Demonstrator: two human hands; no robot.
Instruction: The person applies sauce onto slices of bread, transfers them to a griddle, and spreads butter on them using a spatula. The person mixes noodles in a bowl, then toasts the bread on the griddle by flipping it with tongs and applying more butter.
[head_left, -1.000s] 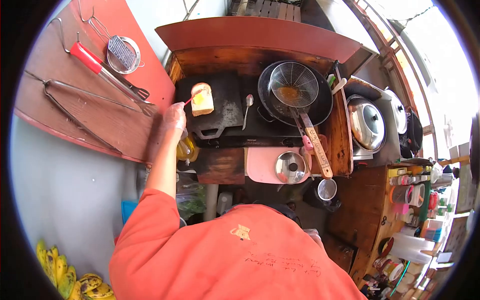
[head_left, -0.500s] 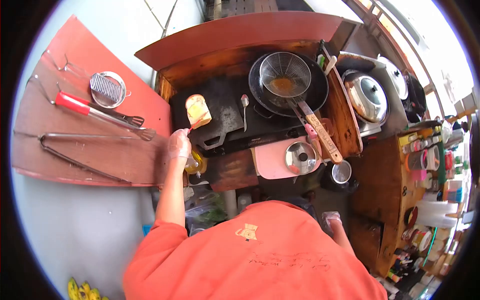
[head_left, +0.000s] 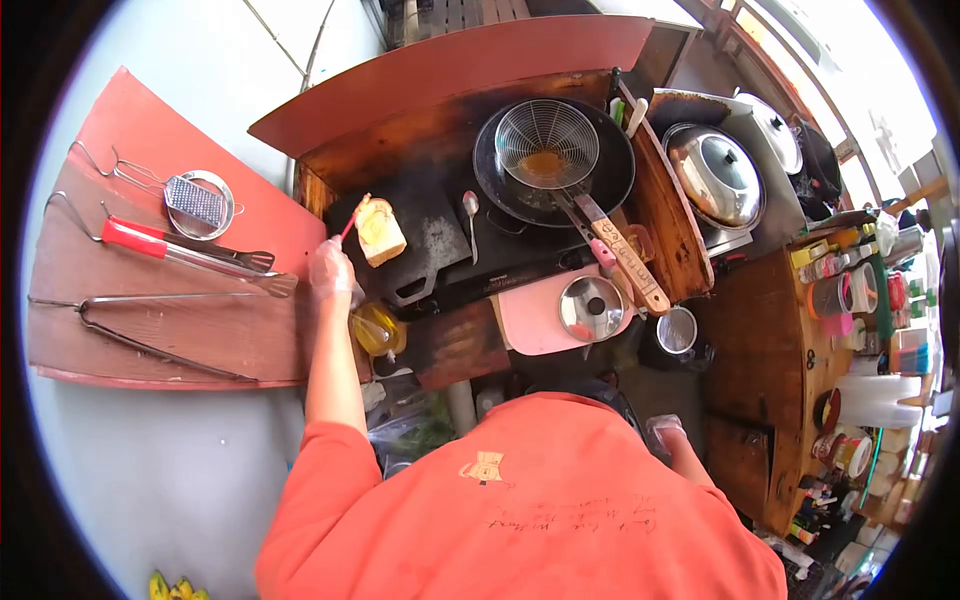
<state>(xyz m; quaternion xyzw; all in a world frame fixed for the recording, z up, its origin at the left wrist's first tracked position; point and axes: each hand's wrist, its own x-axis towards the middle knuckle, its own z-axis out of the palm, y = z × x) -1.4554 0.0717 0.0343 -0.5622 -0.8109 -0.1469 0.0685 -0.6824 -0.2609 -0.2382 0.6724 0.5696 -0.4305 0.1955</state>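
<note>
Left Grip [head_left: 331, 268] Holds Red Tool [head_left: 353, 221] to Bread [head_left: 381, 235]

From where I stand, the person's left grip, in a clear glove, is closed around the thin red tool, and its far end meets the edge of the bread. The slice sits on the black griddle [head_left: 432, 238], just to the right of that grip, its top yellowish. A spoon [head_left: 472, 228] lies farther to the right of the grip, past the slice. Beyond the spoon is a wok [head_left: 614, 150], with a wire strainer [head_left: 547, 150] over it.

Just below the left grip, nearer the person, stands a container of yellow liquid [head_left: 378, 330]. To the grip's left, against a red board [head_left: 265, 345], are red-handled tongs [head_left: 135, 238] and a grater [head_left: 197, 202].

The right grip [head_left: 665, 435], gloved too, is down by the person's side; I can't tell whether its fingers are open or closed. A sieve [head_left: 677, 330] is ahead of it, apart from it. Ahead and to its left, a lid [head_left: 576, 316] rests on a pink board [head_left: 525, 332].
</note>
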